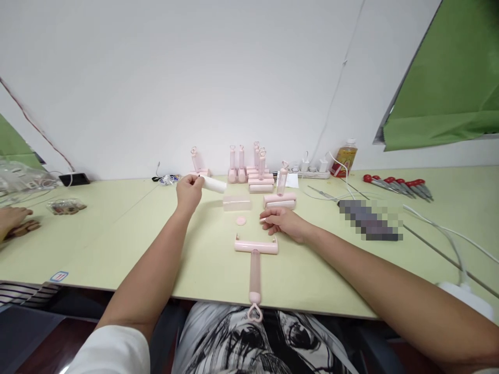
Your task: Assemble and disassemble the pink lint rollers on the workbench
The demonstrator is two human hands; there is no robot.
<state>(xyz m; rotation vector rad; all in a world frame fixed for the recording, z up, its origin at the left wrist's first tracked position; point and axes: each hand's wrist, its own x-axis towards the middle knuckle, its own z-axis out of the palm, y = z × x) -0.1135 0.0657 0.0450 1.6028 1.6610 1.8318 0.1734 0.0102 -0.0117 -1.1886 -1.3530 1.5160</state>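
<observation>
My left hand is closed on the near end of a white lint roller refill, lifted over the table. In my right hand a small pale pink piece shows at the fingertips, partly hidden. Between the hands lie a clear pinkish cover and a pink disc. Closer to me is a pink lint roller handle without a roll on its frame; its heart-shaped loop hangs past the table edge.
Several assembled lint rollers stand at the back, one just beyond my right hand. On the right are a bottle, red-tipped tools and cables. Another person's hand rests at left near a bagged bundle.
</observation>
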